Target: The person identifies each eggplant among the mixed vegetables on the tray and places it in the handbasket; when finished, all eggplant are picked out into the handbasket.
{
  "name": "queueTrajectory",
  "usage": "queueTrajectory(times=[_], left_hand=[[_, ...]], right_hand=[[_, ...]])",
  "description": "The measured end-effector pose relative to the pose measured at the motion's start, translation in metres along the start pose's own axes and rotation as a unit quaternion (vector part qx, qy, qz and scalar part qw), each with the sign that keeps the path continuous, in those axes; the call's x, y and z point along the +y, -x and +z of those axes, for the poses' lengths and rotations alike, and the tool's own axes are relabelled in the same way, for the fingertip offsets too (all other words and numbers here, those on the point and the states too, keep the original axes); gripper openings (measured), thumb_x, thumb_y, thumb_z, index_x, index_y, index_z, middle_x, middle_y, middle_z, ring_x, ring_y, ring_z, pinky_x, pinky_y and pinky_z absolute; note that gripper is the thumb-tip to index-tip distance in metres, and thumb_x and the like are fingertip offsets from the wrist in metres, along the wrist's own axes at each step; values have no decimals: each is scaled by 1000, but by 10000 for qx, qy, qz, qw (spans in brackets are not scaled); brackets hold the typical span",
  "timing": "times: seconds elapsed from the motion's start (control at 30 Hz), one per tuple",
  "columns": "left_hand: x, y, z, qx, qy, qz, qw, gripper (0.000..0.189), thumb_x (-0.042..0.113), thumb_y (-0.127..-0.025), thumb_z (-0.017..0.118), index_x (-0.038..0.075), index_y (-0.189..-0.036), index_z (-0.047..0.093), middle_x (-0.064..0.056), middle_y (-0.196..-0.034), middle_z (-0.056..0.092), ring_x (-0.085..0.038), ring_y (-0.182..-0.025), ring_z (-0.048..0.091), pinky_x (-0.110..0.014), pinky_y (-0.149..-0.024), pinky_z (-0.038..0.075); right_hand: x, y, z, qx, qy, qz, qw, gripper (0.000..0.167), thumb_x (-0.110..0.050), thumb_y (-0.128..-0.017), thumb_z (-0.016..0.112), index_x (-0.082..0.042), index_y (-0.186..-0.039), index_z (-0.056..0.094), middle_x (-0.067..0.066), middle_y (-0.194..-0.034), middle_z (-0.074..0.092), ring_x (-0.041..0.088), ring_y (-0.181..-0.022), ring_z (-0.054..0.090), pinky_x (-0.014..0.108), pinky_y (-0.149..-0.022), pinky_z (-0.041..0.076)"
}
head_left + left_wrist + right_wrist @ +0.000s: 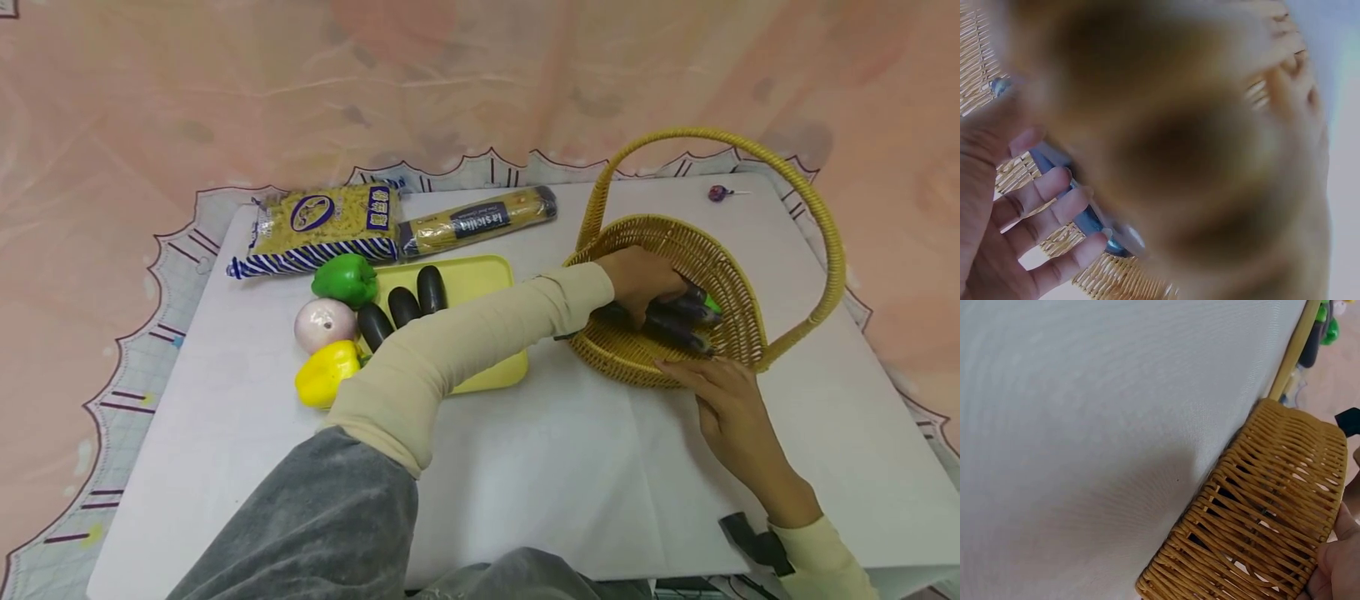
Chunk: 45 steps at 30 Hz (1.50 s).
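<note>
Reaching into the wicker basket (716,260) with the left hand (645,275), loosely open over dark eggplants (672,330); cannot tell whether touching. Pinching the near rim (1339,490) with the right hand (731,404). Working at a white table (540,467) before a peach curtain (480,92). Blocking part of a yellow tray (480,279) with the left sleeve (480,333).

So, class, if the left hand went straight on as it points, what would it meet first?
The left hand would probably meet the eggplants in the basket first, though depth is unclear.

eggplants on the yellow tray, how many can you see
3: leftmost eggplant, middle eggplant and rightmost eggplant, side by side toward the left of the yellow tray. The left sleeve may hide more.
</note>
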State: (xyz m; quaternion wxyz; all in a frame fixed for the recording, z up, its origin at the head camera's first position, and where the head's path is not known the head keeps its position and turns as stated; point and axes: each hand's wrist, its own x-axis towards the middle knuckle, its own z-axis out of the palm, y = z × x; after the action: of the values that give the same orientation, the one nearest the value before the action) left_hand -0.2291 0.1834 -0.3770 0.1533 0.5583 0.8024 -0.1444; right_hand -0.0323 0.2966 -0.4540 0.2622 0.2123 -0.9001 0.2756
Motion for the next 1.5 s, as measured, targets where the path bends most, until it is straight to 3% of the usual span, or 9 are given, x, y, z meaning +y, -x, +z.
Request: queueTrajectory(times=[0.43, 0.67, 0.83, 1.03, 1.17, 1.4, 1.5], left_hand=[[-2, 4, 0, -56, 87, -43, 9999, 53, 46, -83, 76, 21, -126, 58, 5, -130, 59, -10, -117, 56, -28, -97, 48], [-7, 20, -1, -28, 229, 56, 9997, 56, 49, -86, 71, 22, -133, 56, 5, -134, 56, -10, -120, 53, -28, -100, 45], [-15, 41, -2, 105, 315, 132, 9994, 52, 49, -91, 65, 23, -134, 55, 4, -135, 53, -11, -122, 51, -29, -102, 43], [-28, 75, 2, 621, 512, 384, 9960, 45, 47, -94, 62, 22, -131, 58, 2, -133, 54, -13, -119, 53, -29, -100, 44], [-36, 102, 7, 857, 618, 370, 9937, 42, 47, -94, 62, 21, -127, 60, 0, -131, 54, -14, -112, 54, -31, -93, 48], [-48, 143, 26, 1277, 870, 437, 9870, 38, 38, -95, 64, 17, -126, 63, -4, -125, 57, -18, -105, 56, -36, -89, 49], [-55, 157, 37, 1293, 1002, 361, 9859, 38, 36, -95, 65, 17, -127, 63, -5, -123, 58, -19, -104, 57, -37, -87, 50]], right_hand=[[-1, -1, -1, -59, 4, 108, 9999, 62, 29, -74, 60, -12, -120, 71, 13, -102, 70, 33, -99, 58, 41, -93, 34], [-2, -2, 0, -86, 18, 103, 9999, 62, 30, -74, 58, -11, -120, 71, 13, -101, 70, 33, -97, 58, 42, -92, 34], [-4, -2, 0, -150, 46, 130, 9998, 63, 31, -74, 57, -10, -120, 71, 14, -101, 70, 34, -98, 58, 44, -91, 35], [-6, -1, -4, -324, 196, 205, 9991, 64, 31, -73, 59, -10, -122, 70, 12, -103, 70, 33, -98, 59, 45, -97, 34], [-7, -2, -5, -291, 160, 174, 9993, 64, 31, -73, 60, -9, -121, 70, 13, -103, 70, 33, -97, 60, 42, -98, 34], [-6, -3, -5, -231, 128, 87, 9996, 66, 32, -71, 59, -10, -121, 70, 12, -102, 70, 32, -96, 59, 31, -99, 32], [-6, -4, -6, -163, 89, 41, 9998, 66, 33, -69, 60, -8, -119, 71, 13, -100, 69, 31, -96, 58, 26, -96, 32]])
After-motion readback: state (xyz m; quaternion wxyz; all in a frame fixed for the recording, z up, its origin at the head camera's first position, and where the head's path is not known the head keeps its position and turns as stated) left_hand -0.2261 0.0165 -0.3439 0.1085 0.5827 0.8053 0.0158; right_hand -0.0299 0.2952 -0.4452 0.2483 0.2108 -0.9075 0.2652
